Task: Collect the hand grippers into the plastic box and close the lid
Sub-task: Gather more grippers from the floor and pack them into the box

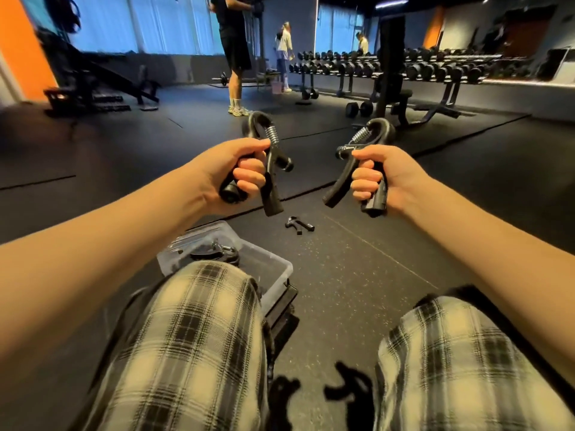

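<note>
Fingers of the left hand (238, 173) curl round the first gripper (273, 199), black with a steel spring; the right hand (383, 178) clasps a second gripper (335, 190), both raised. A third gripper (298, 224) lies on the floor (357, 275) beyond the clear plastic box (278, 269). Its markings are too blurred to read.

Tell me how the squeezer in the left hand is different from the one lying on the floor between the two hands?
The left hand grips one hand gripper upright in the air, loop on top; the floor hand gripper lies flat on the rubber mat, untouched. The gripped one's metal spring shows plainly; the floor one's is too small to tell. Both are black with two handles.
</note>
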